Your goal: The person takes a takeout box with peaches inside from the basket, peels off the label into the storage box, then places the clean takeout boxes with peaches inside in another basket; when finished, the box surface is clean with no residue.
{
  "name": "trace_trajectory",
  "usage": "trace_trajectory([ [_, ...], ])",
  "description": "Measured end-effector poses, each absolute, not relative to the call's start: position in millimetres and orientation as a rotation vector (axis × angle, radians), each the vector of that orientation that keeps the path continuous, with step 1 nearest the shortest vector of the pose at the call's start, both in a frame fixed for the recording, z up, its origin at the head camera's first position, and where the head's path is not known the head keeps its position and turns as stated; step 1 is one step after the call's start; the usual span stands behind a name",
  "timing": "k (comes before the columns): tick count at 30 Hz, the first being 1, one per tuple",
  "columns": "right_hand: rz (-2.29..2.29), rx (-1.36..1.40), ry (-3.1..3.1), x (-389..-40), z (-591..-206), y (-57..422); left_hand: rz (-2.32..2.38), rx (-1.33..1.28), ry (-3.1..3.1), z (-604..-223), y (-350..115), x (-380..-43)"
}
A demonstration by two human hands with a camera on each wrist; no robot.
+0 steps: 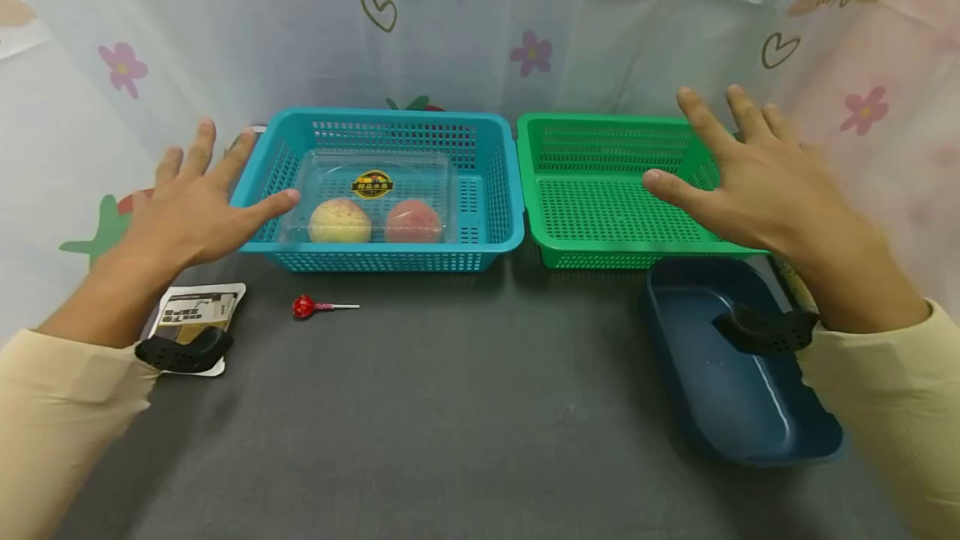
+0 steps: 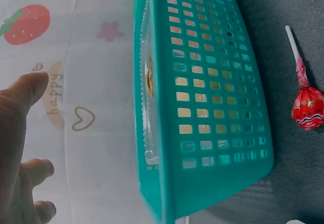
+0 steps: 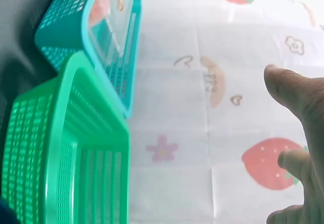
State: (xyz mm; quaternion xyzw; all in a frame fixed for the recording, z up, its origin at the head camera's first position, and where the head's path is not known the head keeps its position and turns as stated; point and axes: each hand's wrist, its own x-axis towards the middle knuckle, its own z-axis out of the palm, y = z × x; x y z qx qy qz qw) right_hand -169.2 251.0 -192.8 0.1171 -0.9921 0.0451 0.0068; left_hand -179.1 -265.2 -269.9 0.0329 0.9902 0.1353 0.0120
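My left hand (image 1: 197, 211) hovers with spread fingers by the left end of the blue basket (image 1: 390, 259), holding nothing. Inside that basket lies a clear plastic box (image 1: 442, 182) with a gold-and-black label; a yellowish round fruit (image 1: 340, 222) and a pink one (image 1: 412, 222) show through it. My right hand (image 1: 772, 182) is raised, fingers apart, over the right end of the green basket (image 1: 600, 250), and it too holds nothing. A red-wrapped lollipop (image 1: 304, 307) lies on the table in front of the blue basket.
A dark blue tub (image 1: 720, 373) stands at the right, partly under the right forearm. Below the left wrist lies a white printed packet (image 1: 198, 307). Behind the baskets hangs a patterned curtain (image 1: 465, 40). Something largely hidden sits beside the tub under the right wrist.
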Motion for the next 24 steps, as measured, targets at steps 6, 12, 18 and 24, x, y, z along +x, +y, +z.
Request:
trace_trajectory([
  [6,0.173,0.424,-3.070,-178,-191,231,0.451,0.098,3.092,-276,-267,-178],
  [12,0.297,0.464,-3.053,-186,-194,211,0.511,0.092,3.100,-284,-267,-177],
  [18,0.424,0.506,-3.061,-195,-198,192,0.580,0.103,3.127,-295,-269,-178],
  [24,0.535,0.551,-3.035,-203,-205,176,0.617,0.141,3.134,-304,-273,-182],
])
